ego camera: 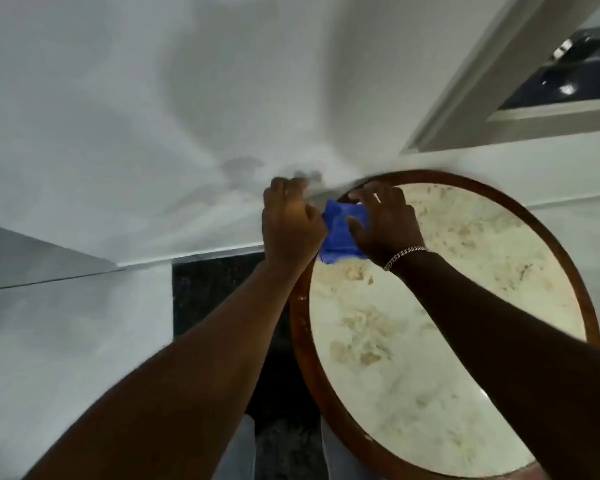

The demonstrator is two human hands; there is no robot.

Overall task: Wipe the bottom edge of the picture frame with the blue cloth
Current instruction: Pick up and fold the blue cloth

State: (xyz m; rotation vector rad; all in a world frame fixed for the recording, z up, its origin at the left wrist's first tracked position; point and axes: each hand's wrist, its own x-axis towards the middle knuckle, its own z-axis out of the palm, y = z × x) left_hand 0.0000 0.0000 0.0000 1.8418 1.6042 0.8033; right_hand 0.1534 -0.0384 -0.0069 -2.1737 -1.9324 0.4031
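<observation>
The blue cloth [340, 233] is bunched between both hands, just above the far rim of a round table. My left hand [290, 223] is curled into a fist and grips the cloth's left edge. My right hand [385, 226] lies over the cloth's right side with its fingers spread and its thumb pressed on the fabric; a silver bracelet is on that wrist. Both hands are close to the white wall [153, 116]. I cannot make out a picture frame in this blurred view.
A round table with a brown wooden rim [300, 327] and a mottled cream top stands under my right arm. A white-framed opening [499, 64] with a dark inside is at the top right. A dark speckled floor strip [215, 292] lies below my left arm.
</observation>
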